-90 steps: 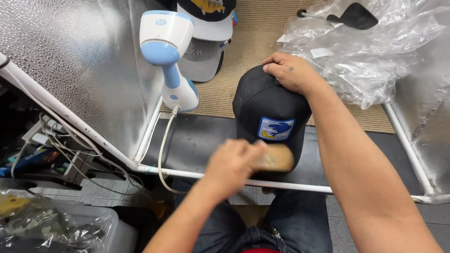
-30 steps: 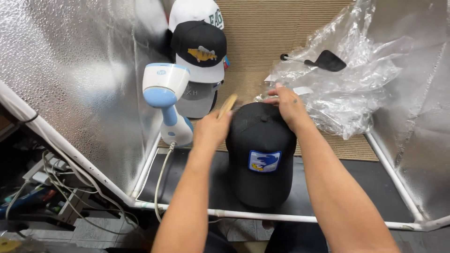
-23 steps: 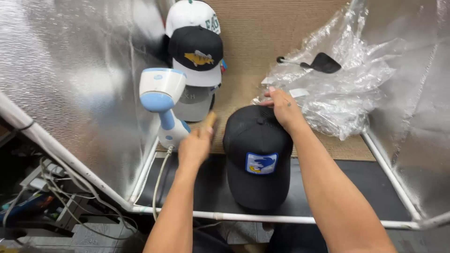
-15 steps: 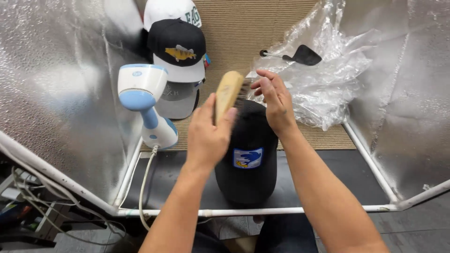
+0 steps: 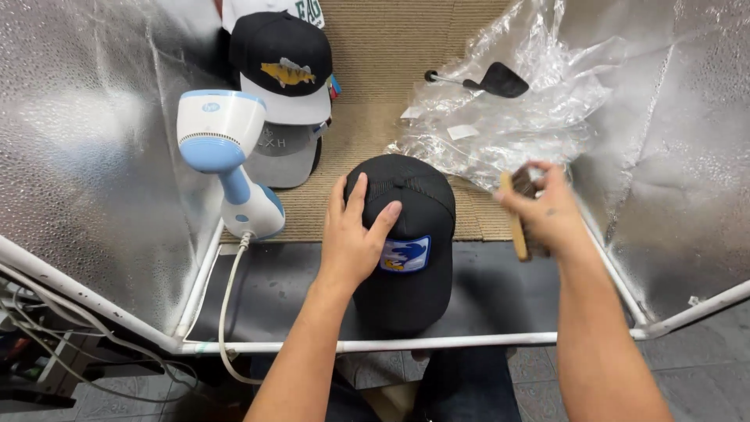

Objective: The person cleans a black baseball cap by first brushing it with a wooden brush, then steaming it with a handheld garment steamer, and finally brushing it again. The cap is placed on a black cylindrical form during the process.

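A black cap (image 5: 414, 234) with a blue and white front patch sits upright in front of me, on a form hidden under it. My left hand (image 5: 355, 234) lies flat on the cap's left side, fingers spread, holding nothing. To the right of the cap, apart from it, my right hand (image 5: 547, 211) grips a wooden-backed brush (image 5: 517, 215) with dark bristles.
A white and blue handheld steamer (image 5: 223, 160) stands at the left, its cord hanging over the white frame rail (image 5: 469, 341). Stacked caps (image 5: 285, 86) lie behind it. Crumpled clear plastic (image 5: 523, 117) and a black tool (image 5: 488, 78) lie at back right. Silver foil walls (image 5: 86, 141) enclose both sides.
The brush has passed from my left hand to my right, which moved off the cap to the right. My left hand has come down flat onto the cap.
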